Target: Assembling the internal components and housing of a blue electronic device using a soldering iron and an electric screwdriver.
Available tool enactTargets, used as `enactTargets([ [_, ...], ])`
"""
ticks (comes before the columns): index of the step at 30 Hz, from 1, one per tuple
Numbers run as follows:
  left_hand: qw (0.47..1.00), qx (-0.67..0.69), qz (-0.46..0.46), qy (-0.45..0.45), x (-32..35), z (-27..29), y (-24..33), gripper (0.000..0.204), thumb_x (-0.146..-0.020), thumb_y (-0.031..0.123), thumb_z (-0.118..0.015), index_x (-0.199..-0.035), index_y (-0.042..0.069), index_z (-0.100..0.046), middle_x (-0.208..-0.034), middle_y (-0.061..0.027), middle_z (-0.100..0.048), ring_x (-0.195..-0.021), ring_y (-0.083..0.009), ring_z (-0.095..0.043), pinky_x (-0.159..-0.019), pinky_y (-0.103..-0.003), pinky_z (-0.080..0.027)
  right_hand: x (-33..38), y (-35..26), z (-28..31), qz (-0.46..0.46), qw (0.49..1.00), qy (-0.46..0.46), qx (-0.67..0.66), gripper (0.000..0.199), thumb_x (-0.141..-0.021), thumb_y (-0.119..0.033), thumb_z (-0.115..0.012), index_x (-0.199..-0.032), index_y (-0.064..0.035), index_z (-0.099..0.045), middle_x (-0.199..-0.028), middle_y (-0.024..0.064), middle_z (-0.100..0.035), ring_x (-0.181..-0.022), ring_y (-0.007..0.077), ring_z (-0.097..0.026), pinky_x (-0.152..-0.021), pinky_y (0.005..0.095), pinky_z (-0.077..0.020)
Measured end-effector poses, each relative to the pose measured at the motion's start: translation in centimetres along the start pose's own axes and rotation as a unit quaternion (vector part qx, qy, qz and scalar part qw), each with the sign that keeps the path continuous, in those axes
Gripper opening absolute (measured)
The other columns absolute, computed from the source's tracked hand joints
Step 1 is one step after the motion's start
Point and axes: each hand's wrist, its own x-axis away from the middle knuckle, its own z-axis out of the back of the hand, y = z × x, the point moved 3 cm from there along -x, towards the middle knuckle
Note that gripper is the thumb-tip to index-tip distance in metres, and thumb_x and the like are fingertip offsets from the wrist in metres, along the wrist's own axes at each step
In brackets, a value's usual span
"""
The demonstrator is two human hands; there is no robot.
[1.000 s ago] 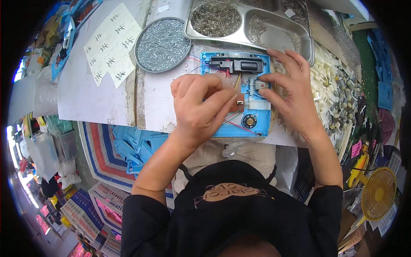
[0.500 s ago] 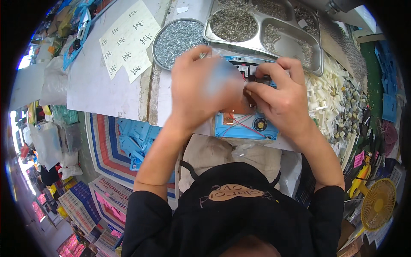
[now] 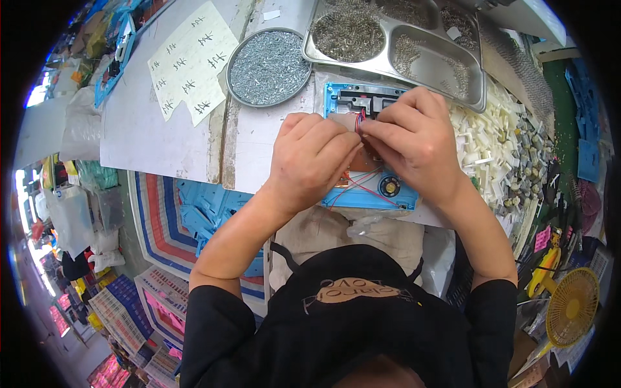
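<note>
A flat blue plastic housing [image 3: 369, 194] with a black part at its far end and a small round speaker near its front lies on the white bench. Thin red wires [image 3: 359, 120] rise from it. My left hand [image 3: 310, 158] and my right hand [image 3: 414, 145] meet over its middle, fingertips pinching the red wires and a brown circuit board [image 3: 361, 169] between them. Most of the board is hidden under my fingers.
A round metal dish of screws [image 3: 268, 68] and a steel compartment tray [image 3: 414, 45] with small metal parts stand behind the housing. Handwritten paper sheets [image 3: 191, 58] lie at left. White plastic pieces [image 3: 485, 142] are heaped at right. A yellow fan [image 3: 572, 307] sits low right.
My hands were spread flat on the housing a second ago. They lifted, came together over its middle and now pinch the wires. The view has also shifted slightly.
</note>
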Motion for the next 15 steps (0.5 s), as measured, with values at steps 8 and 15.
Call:
enactTargets([
  [8, 1.000, 0.000, -0.022, 0.003, -0.2, 0.5, -0.5, 0.021, -0.074, 0.005, -0.080, -0.093, 0.008, -0.070, -0.085, -0.0041, -0.065, -0.074, -0.0233, -0.061, -0.071, -0.037, -0.045, -0.5, 0.2, -0.8, 0.052, 0.998, -0.016, 0.019, 0.019, -0.069, -0.015, -0.072, -0.087, -0.0102, -0.072, -0.083, -0.0011, -0.063, -0.086, 0.0221, -0.058, -0.084, 0.0382, -0.0447],
  [15, 0.992, -0.049, 0.104, 0.046, 0.5, 2.5, -1.6, 0.031, -0.075, 0.005, -0.079, -0.105, 0.004, -0.069, -0.090, -0.0078, -0.064, -0.078, -0.0283, -0.060, -0.080, -0.039, -0.046, 0.6, 0.6, -0.2, 0.017, 0.999, 0.016, 0.028, 0.025, -0.065, -0.010, -0.079, -0.088, -0.0118, -0.068, -0.083, -0.0024, -0.063, -0.086, 0.0210, -0.059, -0.086, 0.0394, -0.0431],
])
